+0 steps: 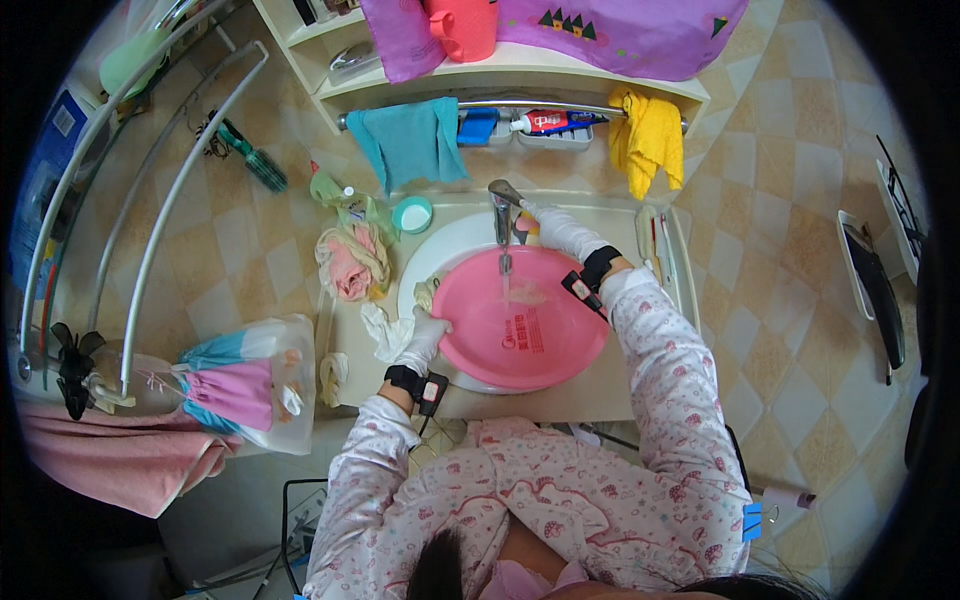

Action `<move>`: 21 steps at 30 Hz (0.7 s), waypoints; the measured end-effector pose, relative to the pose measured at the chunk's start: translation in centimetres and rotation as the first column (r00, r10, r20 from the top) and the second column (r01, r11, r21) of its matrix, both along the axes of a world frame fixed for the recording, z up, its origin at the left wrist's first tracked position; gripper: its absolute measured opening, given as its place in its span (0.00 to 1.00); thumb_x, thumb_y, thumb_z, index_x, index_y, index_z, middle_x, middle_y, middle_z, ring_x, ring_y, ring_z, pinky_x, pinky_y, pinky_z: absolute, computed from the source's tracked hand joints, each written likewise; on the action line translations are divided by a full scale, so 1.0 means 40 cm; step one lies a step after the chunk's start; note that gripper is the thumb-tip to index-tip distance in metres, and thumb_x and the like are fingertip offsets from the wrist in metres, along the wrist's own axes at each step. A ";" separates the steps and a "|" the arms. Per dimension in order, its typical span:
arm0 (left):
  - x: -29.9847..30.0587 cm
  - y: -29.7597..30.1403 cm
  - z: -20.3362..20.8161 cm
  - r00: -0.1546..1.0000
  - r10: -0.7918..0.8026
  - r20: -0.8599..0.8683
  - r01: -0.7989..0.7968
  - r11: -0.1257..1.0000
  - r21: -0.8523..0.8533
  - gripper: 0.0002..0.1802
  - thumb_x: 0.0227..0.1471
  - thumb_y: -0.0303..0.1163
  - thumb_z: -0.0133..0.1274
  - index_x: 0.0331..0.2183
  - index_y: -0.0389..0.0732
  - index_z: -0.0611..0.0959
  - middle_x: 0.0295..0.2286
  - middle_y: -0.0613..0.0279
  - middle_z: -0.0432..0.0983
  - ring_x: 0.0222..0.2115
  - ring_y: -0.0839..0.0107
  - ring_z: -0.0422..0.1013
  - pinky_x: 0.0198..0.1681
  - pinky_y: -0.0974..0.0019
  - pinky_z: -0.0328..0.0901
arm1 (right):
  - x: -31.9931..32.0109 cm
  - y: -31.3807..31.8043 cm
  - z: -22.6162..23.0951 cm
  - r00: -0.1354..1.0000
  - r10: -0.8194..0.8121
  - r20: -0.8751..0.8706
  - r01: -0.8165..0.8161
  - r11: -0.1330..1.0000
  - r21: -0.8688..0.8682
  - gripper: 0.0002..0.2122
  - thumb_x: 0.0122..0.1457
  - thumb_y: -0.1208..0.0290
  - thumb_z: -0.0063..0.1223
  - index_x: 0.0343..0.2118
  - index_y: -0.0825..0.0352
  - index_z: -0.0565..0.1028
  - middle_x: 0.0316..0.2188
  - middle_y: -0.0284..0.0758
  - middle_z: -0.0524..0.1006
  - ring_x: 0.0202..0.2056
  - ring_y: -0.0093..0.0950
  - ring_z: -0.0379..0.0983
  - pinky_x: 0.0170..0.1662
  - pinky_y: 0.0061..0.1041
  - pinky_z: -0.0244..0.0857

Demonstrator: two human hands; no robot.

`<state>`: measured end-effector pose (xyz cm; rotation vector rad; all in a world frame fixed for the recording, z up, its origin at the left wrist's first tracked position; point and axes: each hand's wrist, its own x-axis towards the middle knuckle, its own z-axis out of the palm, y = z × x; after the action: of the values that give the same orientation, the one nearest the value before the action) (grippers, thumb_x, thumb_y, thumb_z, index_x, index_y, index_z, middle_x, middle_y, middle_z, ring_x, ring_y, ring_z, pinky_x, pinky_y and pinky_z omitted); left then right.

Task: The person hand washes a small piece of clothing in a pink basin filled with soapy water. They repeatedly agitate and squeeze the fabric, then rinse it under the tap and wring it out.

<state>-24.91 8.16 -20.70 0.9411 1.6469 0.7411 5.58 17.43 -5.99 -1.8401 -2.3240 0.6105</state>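
Observation:
A pink plastic basin (470, 350) with red printing on its bottom sits in the white sink (408, 275). My left hand (425, 337), in a white glove, grips the basin's left rim. Above its far edge stands a chrome faucet (502, 222), and a stream of water falls from it into the basin, stirring the surface. My right hand (562, 232), also gloved in white, reaches across the far right rim with its fingers closed at the faucet's lever handle (507, 192). The fingertips are small and partly hidden there. Black straps with small devices circle both wrists.
Left of the sink lie a crumpled pink and cream cloth (355, 262), a white cloth (386, 332) and a round turquoise-lidded jar (412, 214). Toothbrushes (656, 245) lie at the right. A teal towel (408, 140) and a yellow cloth (645, 140) hang from the rail beyond.

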 end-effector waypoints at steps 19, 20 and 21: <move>0.000 -0.010 -0.002 0.999 -0.022 -0.029 0.024 0.998 0.062 0.41 0.27 0.16 0.56 0.46 0.30 0.57 0.33 0.47 0.68 0.28 0.60 0.70 0.24 0.61 0.69 | 0.046 -0.035 -0.110 0.994 -0.048 -0.098 0.043 0.998 -0.050 0.25 0.51 0.57 0.52 0.51 0.62 0.67 0.40 0.43 0.75 0.43 0.42 0.71 0.44 0.34 0.65; 0.001 -0.010 -0.003 0.999 -0.021 -0.033 0.024 0.997 0.073 0.41 0.26 0.16 0.56 0.46 0.30 0.57 0.34 0.46 0.68 0.28 0.59 0.70 0.24 0.61 0.69 | 0.067 -0.054 -0.128 0.994 -0.091 -0.064 0.089 0.995 -0.036 0.25 0.50 0.56 0.53 0.50 0.62 0.67 0.40 0.43 0.76 0.43 0.42 0.72 0.44 0.34 0.65; 0.002 -0.009 -0.001 0.999 -0.040 -0.017 0.041 0.996 0.073 0.42 0.26 0.16 0.56 0.47 0.30 0.57 0.34 0.46 0.68 0.28 0.59 0.70 0.25 0.61 0.69 | 0.091 -0.074 -0.142 0.988 -0.153 -0.022 0.152 0.988 -0.039 0.25 0.50 0.55 0.54 0.49 0.63 0.68 0.40 0.42 0.76 0.42 0.42 0.72 0.44 0.34 0.65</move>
<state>-24.82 7.79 -20.72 1.0319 1.6182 0.7727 9.23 14.49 -11.66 -1.9915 -2.1454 0.6560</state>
